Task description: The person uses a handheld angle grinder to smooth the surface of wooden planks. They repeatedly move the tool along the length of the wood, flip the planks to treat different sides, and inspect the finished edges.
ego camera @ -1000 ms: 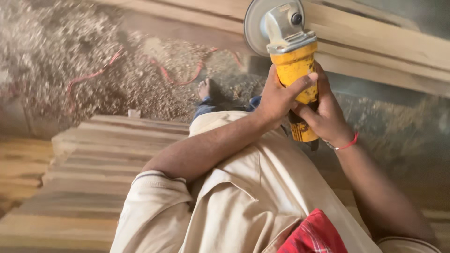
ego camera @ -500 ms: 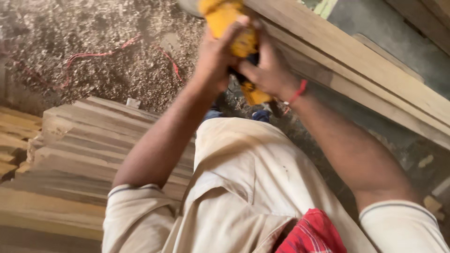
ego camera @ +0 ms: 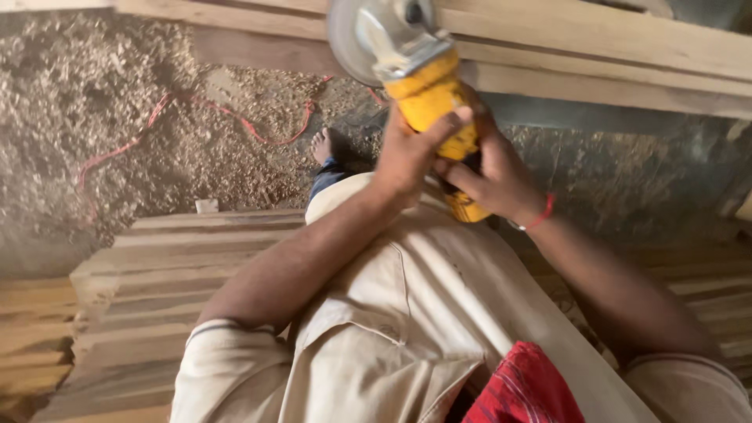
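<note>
No packages, labels, signs or screens show anywhere in this view (nothing boxed, wrapped, posted or lit up on any surface)

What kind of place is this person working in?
Most likely a woodworking shop or sawmill yard: sawdust and shavings cover the ground, cut planks lie stacked, long boards run across, and both hands grip a yellow angle grinder.
</note>
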